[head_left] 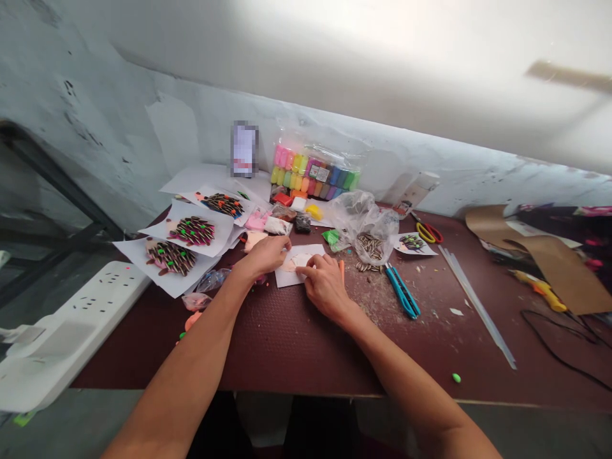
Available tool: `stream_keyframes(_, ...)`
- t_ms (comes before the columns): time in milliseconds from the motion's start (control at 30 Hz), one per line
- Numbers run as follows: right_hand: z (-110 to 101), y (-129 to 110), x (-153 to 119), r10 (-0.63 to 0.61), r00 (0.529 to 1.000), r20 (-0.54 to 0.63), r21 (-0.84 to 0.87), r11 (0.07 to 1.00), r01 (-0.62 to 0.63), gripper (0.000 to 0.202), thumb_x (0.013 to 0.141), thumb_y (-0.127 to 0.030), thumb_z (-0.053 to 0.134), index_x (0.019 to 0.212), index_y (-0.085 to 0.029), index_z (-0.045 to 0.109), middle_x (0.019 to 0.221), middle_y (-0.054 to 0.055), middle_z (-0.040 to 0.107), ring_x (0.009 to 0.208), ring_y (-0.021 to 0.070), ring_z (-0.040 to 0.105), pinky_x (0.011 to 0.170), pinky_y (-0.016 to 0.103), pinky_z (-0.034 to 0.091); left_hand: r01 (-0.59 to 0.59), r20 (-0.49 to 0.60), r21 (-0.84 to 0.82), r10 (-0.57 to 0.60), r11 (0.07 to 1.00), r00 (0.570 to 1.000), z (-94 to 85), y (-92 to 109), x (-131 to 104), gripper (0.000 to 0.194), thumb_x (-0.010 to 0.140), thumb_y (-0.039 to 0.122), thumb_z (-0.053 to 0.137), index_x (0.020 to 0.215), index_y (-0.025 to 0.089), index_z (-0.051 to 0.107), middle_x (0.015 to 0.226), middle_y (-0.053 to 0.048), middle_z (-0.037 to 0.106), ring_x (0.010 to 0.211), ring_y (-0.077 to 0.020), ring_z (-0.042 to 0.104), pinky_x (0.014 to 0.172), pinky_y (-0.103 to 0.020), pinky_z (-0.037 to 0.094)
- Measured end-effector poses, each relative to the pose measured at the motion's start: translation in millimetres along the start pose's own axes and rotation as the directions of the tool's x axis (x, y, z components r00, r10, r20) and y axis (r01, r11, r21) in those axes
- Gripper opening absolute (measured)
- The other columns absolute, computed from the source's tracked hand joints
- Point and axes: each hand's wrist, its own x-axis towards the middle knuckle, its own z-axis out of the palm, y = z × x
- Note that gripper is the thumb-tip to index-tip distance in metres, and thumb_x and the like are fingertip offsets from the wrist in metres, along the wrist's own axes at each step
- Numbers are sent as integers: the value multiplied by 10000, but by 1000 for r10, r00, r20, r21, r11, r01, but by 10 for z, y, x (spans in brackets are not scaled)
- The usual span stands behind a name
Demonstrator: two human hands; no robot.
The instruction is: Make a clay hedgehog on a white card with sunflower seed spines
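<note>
A small white sheet of paper (287, 279) lies on the table in front of me, bearing a flattened patch of pale pinkish modelling clay (289, 264). At the sheet's upper left edge is my left hand (268, 255), its fingers curled together; whatever is between them is hidden. My right hand (327, 284) reaches in from the right, thumb and fingers closed at the edge of the clay. An opened packet of pale clay (254, 240) sits just behind my left hand. Something orange (341, 269) shows beside my right hand.
Seed-covered hedgehog pictures (192, 231) are piled at left, near a power strip (90, 306). Behind are coloured clay packs (315, 173). Rightward lie a bag of striped seeds (370, 245), a teal cutter (402, 292), scissors (428, 231), glue sticks (478, 306) and a yellow glue gun (542, 288).
</note>
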Motion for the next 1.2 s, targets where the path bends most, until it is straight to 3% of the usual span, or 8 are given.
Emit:
stream_keyframes(333,17,-127,-7,-114,989,92,-104,987,124,231,941,-178,493,993,-184,718,1003,103,612,922,228,431,800,348,302,-5,36,58,3,998,999,-14,18,2,365,823,83,445,1104,149,669,1127,-134,715,1058,-262,646,900,-318,469)
stream_keyframes(533,-20,-86,-4,-56,998,-4,-52,997,55,300,902,-120,509,1076,-226,729,1041,82,622,946,220,437,799,343,298,10,42,85,-14,996,999,-16,29,-1,352,847,105,452,1124,161,662,1142,-119,714,1073,-249,642,913,-307,470)
stream_keyframes(667,-44,-51,-3,4,1000,-2,-93,996,-4,272,927,-158,500,963,-232,758,1002,83,626,932,221,435,781,350,279,8,47,86,-12,996,999,-25,37,-6,362,840,90,448,1128,151,660,1142,-128,713,1073,-253,645,908,-312,472)
stream_keyframes(900,12,-120,-24,-64,995,78,-161,984,76,238,945,-169,489,919,-192,723,984,84,619,892,210,420,781,340,277,3,52,92,-8,996,999,-25,38,2,347,844,89,455,1119,151,658,1151,-124,710,1085,-246,641,911,-299,469)
stream_keyframes(1200,34,-113,-14,-122,988,90,-167,977,136,240,962,-190,470,949,-172,709,999,101,607,910,224,412,806,349,294,10,60,100,-16,995,998,-34,58,-10,382,824,67,437,1133,142,650,1142,-133,712,1064,-255,648,899,-313,473)
